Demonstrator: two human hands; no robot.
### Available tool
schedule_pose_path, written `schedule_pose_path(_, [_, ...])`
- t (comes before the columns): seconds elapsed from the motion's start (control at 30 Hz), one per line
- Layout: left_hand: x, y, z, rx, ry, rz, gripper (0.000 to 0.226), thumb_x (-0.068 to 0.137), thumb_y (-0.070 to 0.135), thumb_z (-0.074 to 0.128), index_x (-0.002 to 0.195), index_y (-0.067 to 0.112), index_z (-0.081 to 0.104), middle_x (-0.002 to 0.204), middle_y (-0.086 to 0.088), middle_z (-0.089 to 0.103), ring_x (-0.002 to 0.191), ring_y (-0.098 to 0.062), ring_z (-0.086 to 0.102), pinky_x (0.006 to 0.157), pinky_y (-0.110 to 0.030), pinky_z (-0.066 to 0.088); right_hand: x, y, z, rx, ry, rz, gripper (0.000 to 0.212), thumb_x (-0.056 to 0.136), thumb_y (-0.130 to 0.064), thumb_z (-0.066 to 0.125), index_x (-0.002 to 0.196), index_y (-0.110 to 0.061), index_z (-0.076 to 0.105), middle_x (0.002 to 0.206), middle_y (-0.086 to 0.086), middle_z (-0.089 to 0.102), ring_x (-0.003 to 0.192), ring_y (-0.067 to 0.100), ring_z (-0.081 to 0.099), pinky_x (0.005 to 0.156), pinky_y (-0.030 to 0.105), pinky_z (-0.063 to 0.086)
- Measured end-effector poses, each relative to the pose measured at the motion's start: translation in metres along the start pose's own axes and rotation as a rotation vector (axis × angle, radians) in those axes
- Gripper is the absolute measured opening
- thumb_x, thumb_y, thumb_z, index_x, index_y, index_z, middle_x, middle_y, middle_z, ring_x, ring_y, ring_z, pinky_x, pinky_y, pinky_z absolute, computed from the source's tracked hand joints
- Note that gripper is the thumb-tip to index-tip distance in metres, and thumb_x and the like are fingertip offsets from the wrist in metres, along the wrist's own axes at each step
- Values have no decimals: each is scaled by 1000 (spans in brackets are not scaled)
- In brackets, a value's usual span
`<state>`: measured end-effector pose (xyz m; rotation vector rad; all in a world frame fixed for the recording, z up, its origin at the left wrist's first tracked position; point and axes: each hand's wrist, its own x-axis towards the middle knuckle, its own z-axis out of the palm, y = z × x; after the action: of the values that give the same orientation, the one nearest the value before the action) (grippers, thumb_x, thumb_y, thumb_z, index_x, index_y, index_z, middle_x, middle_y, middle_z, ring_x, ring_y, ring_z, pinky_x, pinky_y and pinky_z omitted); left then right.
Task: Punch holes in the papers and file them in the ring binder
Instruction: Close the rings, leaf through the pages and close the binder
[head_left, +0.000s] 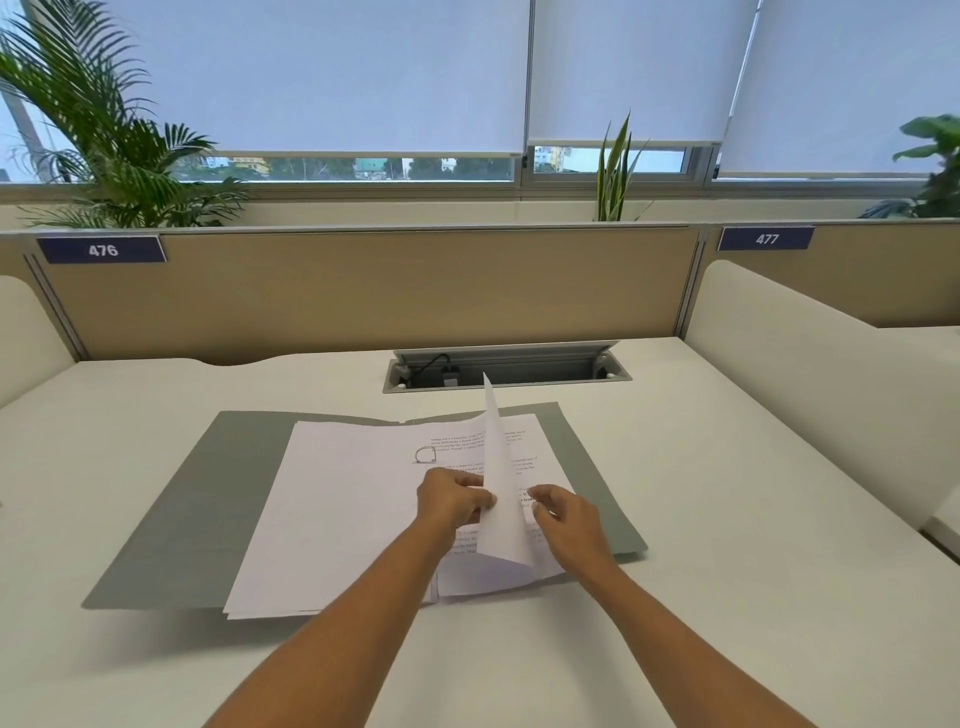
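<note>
We see the grey ring binder (176, 530) lying open on the white desk (753, 519), papers (332, 509) stacked on both sides of its metal ring (426, 454). One sheet (501, 478) stands nearly upright — the left hand (452, 501) pinches its edge, and the right hand (569, 522) grips it from behind, fingers closed on it.

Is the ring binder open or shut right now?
Open. The grey ring binder lies spread flat on the desk, papers on both halves, one metal ring exposed.
</note>
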<state>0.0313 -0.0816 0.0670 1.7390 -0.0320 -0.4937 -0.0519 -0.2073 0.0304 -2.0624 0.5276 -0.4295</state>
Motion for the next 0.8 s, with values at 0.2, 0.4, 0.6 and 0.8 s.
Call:
schedule_pose_path(0.2, [6, 1, -49, -19, 85, 16, 39, 67, -7, 75, 104, -7, 64, 98, -19, 66, 80, -29, 64, 76, -33, 54, 2, 16, -9, -308, 10, 37, 30, 91, -17, 50, 119, -13, 61, 126, 3, 61, 115, 20, 56, 95, 24, 41])
schedule_pose_path(0.4, [9, -11, -118, -33, 223, 6, 43, 63, -2, 80, 103, -6, 64, 99, -18, 67, 90, -33, 66, 88, -38, 53, 4, 30, -12, -337, 27, 104, 30, 90, -18, 52, 117, -12, 61, 126, 3, 60, 116, 21, 54, 95, 26, 40])
schedule_pose_path(0.6, [2, -35, -168, -26, 366, -53, 42, 64, -3, 79, 103, -5, 64, 98, -20, 66, 91, -34, 64, 86, -37, 51, 8, 32, -13, -294, 61, 121, 27, 89, -15, 54, 114, -8, 62, 123, 6, 61, 114, 23, 55, 95, 27, 40])
schedule_pose_path(0.8, [-5, -60, -190, 53, 459, -110, 34, 66, -5, 77, 98, -4, 67, 88, -19, 66, 81, -34, 64, 83, -40, 54, 12, 35, -15, -264, 94, 174, 26, 88, -15, 55, 111, -7, 62, 120, 11, 61, 110, 27, 56, 91, 30, 42])
